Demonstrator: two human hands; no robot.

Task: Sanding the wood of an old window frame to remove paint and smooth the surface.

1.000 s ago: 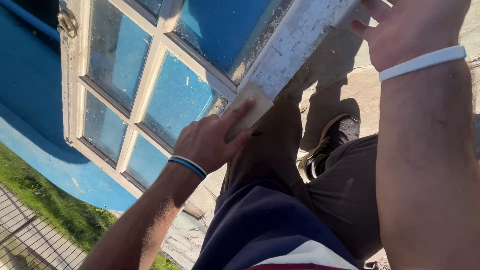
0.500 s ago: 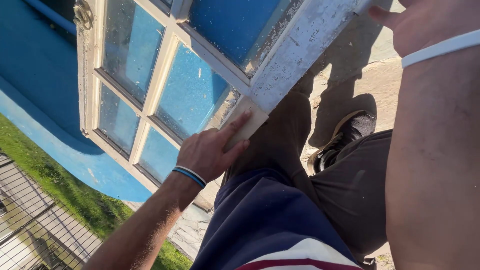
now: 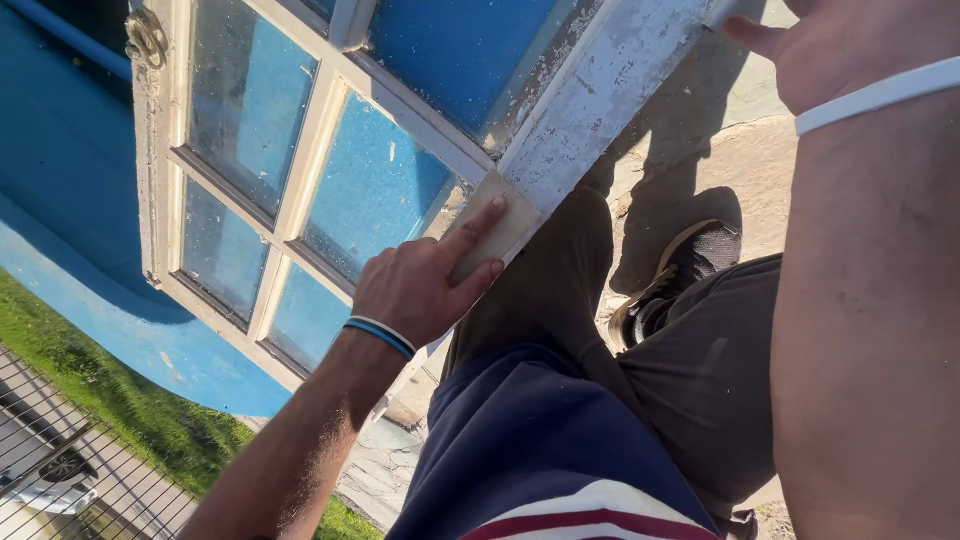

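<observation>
A small tan sanding pad [image 3: 497,228] lies flat against the peeling white frame [image 3: 600,90] of an old multi-pane window sash [image 3: 300,150], at its lower edge. The left hand [image 3: 425,285] presses the pad with fingers extended, thumb beneath it. The right hand [image 3: 850,45], near the frame's upper part, is cut off by the picture edge; its grip cannot be told. Behind are a blue wall [image 3: 60,170] and grass [image 3: 100,390].
</observation>
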